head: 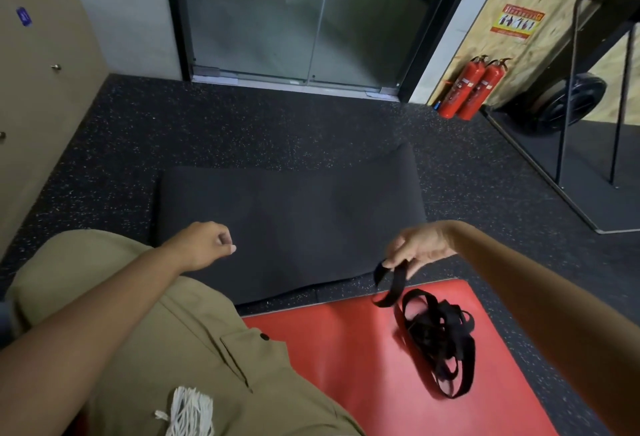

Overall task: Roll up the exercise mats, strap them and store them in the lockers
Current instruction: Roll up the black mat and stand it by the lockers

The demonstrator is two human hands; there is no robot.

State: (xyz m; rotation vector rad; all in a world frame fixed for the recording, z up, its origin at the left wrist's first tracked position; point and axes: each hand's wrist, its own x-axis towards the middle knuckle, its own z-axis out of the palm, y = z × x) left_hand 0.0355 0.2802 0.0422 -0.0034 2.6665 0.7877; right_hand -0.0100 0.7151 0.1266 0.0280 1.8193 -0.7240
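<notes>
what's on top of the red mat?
A tangle of black straps lies on the red mat; the right hand pinches one end above it. The person's leg covers the mat's left part, so that stays unseen.

Both bare forearms reach forward. The left hand (pixel 207 245) hangs with fingers loosely curled, holding nothing. The right hand (pixel 420 250) pinches a black strap (pixel 394 283) between thumb and fingers.
</notes>
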